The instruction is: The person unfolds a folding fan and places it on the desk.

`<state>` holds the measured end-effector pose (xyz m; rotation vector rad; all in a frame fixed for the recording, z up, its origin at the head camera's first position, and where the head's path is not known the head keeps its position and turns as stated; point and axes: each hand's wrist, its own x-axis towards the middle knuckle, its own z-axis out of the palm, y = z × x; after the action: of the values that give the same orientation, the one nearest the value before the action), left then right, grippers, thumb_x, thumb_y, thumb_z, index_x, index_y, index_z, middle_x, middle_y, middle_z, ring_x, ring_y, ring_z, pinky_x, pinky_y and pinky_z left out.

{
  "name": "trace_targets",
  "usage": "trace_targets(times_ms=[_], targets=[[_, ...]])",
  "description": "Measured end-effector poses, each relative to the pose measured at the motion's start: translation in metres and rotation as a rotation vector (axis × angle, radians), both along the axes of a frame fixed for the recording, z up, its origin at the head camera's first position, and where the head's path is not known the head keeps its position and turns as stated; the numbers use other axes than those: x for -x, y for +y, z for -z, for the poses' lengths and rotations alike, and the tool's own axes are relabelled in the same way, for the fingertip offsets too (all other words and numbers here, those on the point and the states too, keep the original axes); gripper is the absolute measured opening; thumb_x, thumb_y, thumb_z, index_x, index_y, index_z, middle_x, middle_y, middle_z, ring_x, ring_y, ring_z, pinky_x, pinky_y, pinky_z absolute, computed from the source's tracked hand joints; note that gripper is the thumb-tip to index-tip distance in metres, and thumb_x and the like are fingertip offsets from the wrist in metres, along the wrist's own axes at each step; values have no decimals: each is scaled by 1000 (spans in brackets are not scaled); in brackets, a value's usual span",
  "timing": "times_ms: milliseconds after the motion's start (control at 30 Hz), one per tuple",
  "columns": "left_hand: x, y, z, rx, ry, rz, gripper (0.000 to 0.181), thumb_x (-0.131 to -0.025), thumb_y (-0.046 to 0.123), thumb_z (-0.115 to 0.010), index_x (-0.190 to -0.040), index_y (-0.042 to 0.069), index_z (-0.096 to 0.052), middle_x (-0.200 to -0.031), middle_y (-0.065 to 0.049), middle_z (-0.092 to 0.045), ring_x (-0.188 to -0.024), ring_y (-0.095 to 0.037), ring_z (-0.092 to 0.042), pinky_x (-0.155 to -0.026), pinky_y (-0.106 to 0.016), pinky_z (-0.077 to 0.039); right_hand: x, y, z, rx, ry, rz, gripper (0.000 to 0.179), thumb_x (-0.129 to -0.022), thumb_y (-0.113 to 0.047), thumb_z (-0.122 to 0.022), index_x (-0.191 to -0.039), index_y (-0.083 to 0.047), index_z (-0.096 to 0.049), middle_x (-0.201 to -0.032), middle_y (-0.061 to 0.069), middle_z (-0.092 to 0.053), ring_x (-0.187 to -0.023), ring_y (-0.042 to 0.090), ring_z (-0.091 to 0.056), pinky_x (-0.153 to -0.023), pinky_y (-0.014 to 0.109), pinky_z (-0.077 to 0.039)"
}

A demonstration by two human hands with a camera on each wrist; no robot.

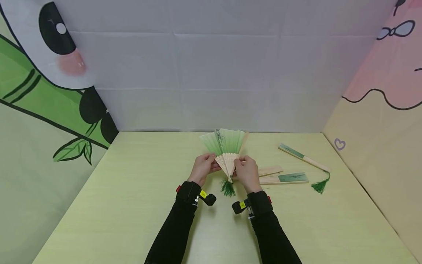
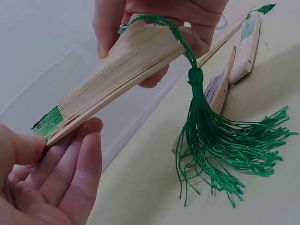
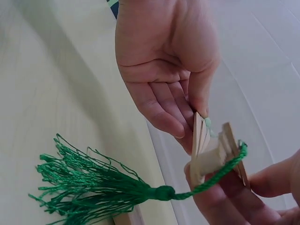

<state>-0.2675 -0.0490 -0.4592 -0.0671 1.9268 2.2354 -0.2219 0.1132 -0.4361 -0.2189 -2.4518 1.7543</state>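
A green folding fan (image 1: 227,145) with pale wooden ribs is held partly spread above the table, its pivot end toward the person. My left hand (image 1: 203,168) pinches the fan's left edge between thumb and fingers. On the other edge, near the ribs' lower part, my right hand (image 1: 246,172) grips with thumb and curled fingers. From the pivot hangs a green tassel (image 2: 199,131) on a twisted cord. In the right wrist view the ribs (image 3: 211,157) show end-on between both hands.
Right of the hands lie a folded fan with a green panel (image 1: 291,178) and a pale wooden folded fan (image 1: 271,170). Farther right rests another closed fan (image 1: 303,157) with its own green tassel (image 1: 320,186). A white backdrop (image 1: 211,80) stands along the table's far edge.
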Motion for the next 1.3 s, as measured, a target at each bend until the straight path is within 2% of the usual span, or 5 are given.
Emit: trace_targets(times_ms=[333, 500, 667, 933, 1300], targets=[[0, -4, -1, -33, 6, -22, 27, -105, 17, -48, -108, -6, -62, -85, -10, -65, -73, -16, -68, -78, -34, -60, 0, 5, -1, 53, -15, 9, 22, -100, -19, -50, -106, 2, -56, -75, 14, -69, -67, 35, -69, -47, 27, -47], [0, -5, -1, -55, 8, -31, 25, -105, 15, -48, -108, -7, -61, -84, -10, -63, -72, -15, -67, -77, -32, -60, 3, 7, -1, 140, -16, 13, 16, -98, -14, -52, -94, 1, -57, -70, 11, -65, -56, 26, -67, -49, 30, -53], [0, -5, 0, -89, 1, -32, 26, -105, 14, -48, -109, -8, -60, -86, -10, -65, -72, -14, -68, -77, -32, -60, 5, 9, -3, 280, -54, 8, 13, -99, -9, -52, -94, 3, -55, -68, 8, -59, -46, 15, -59, -49, 28, -55], [1, -4, -1, -133, 3, -59, 22, -104, 13, -49, -104, -8, -58, -82, -9, -66, -70, -14, -68, -75, -30, -60, 7, 15, -4, 422, -97, 3, 13, -99, -8, -50, -93, 3, -54, -67, 7, -60, -49, 15, -62, -41, 19, -40], [6, -11, -2, -159, 15, -88, 20, -104, 12, -50, -92, -3, -55, -83, -10, -66, -70, -15, -67, -73, -31, -60, 11, 22, -5, 522, -111, -18, 18, -102, -14, -46, -97, 3, -53, -69, 6, -59, -53, 16, -64, -41, 18, -38]])
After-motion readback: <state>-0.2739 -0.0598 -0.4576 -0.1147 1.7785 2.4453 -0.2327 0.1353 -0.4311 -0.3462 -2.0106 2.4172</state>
